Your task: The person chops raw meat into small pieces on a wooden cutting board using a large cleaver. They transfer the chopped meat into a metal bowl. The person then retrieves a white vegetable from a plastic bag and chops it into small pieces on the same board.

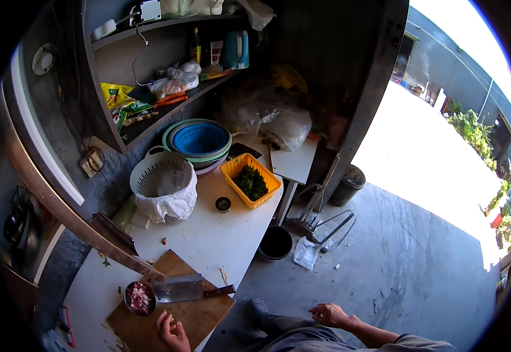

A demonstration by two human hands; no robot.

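My left hand (173, 333) is over the near part of a wooden cutting board (200, 314), fingers loosely bent and apart, holding nothing. Just beyond its fingertips stands a small metal bowl (127, 300) of chopped pinkish meat (140, 297), at the board's left edge. A cleaver (179, 290) with a broad blade lies flat across the board beside the bowl, its dark wooden handle (219, 291) pointing right. My right hand (327, 315) hangs off to the right of the table, over the floor, with its fingers loosely bent and nothing visible in them.
On the white table (208, 246) stand a yellow basket (270, 182) of leafy greens, a bag-lined white basket (164, 205), stacked basins (223, 149) and a small dark round lid (222, 204). Above is a shelf (144, 126). A black bucket (275, 243) stands on the floor.
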